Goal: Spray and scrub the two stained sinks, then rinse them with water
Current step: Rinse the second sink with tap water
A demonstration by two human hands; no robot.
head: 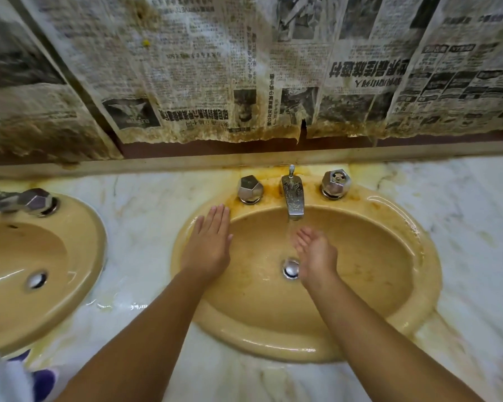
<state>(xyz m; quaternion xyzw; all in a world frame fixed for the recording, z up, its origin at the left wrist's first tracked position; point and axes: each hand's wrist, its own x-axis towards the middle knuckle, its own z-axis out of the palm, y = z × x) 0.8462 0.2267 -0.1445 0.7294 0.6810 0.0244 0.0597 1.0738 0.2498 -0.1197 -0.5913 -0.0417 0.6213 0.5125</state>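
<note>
Forearms [145,329] spanned the worktop [145,216]; left hand [208,245] flat on the sink [273,348] rim, right hand [314,253] loosely cupped under running water [291,230]: rinsing, likely splashing the walls next.

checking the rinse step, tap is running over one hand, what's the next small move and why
Probably sweep the cupped right hand leftward, throwing water from the chrome faucet onto the back rim of the yellow oval ceramic sink: orange stains show round the faceted chrome knob beyond the flat left hand.

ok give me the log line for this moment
phase: rinse | right sink: tap running | right hand: cupped in stream, holds nothing | left hand: flat at sink's left rim | left sink: no hand on it
</note>
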